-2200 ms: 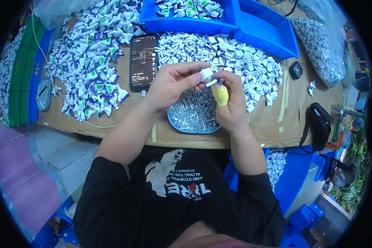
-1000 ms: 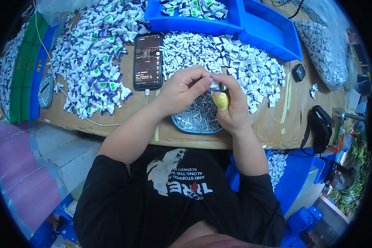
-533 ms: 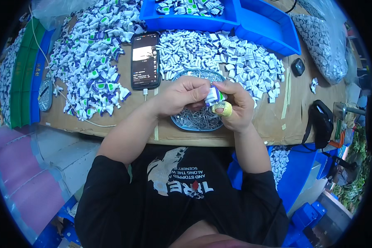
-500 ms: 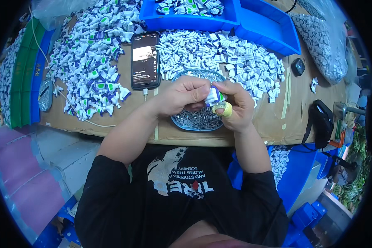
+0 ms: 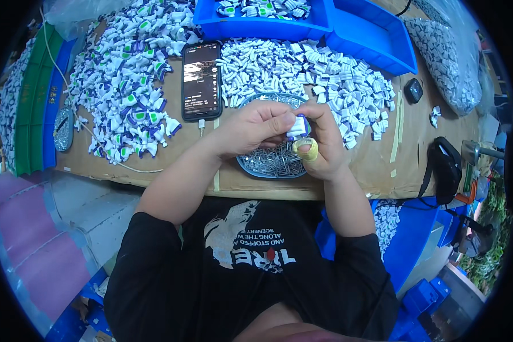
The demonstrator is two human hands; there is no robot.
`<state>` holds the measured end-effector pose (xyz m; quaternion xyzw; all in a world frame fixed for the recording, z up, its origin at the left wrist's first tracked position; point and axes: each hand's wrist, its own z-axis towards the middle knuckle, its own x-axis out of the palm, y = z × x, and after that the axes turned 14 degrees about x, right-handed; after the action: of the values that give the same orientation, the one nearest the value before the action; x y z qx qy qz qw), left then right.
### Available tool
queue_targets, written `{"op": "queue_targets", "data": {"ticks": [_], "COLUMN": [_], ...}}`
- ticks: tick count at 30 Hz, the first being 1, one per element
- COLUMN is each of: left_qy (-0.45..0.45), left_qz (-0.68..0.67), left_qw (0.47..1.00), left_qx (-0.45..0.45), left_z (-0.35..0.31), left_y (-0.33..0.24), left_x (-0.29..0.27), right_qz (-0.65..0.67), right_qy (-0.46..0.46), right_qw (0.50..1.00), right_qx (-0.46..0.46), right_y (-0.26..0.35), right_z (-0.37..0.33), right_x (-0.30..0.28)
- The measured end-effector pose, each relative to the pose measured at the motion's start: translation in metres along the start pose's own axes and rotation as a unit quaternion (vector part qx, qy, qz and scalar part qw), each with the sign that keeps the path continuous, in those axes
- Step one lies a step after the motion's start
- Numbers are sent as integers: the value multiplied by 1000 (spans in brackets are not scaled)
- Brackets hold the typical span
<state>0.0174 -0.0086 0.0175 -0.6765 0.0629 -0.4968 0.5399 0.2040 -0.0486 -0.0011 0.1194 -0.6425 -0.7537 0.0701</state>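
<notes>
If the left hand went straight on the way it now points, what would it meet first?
Beyond the small white-and-purple piece it holds, the left hand would probably meet the right hand first; exact depth is unclear.

White lettering (image 5: pixel 268 256) on shirt (image 5: pixel 239 296), text (image 5: pixel 190 105) on phone (image 5: pixel 202 81)

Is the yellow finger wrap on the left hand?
No, the yellow finger wrap is on the right hand; the left hand shows none.

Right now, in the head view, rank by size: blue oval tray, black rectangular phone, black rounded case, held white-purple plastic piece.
Blue oval tray, partly covered
Black phone
Unsure, too alike: black case, partly covered white-purple piece
</notes>
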Motion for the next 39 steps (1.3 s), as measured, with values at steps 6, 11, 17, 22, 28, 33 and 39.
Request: {"op": "queue_targets", "data": {"ticks": [6,11,17,22,28,33,39], "left_qy": [0,-13,1,-233,-293,-226,-192], "left_qz": [104,298,434,295,748,881,871], "left_qw": [994,954,900,880,564,401,426], "left_qx": [19,18,39,290,194,-109,-152], "left_z": [2,0,-8,3,-31,-75,-87], "left_y": [-1,-15,-35,-55,-86,-96,-100], "left_x": [2,2,-8,-14,-37,-64,-75], "right_qz": [-56,-218,-287,-209,-323,-423,-433], "right_qy": [-12,-33,-59,-147,-14,95,82], "right_qw": [998,975,949,958,937,898,895], "right_qx": [7,-32,-118,-133,-132,-80,-63], "right_y": [11,14,19,21,28,32,27], "right_z": [3,5,11,8,7,-1,-4], "right_x": [-3,-5,-5,-9,-10,4,12]}}
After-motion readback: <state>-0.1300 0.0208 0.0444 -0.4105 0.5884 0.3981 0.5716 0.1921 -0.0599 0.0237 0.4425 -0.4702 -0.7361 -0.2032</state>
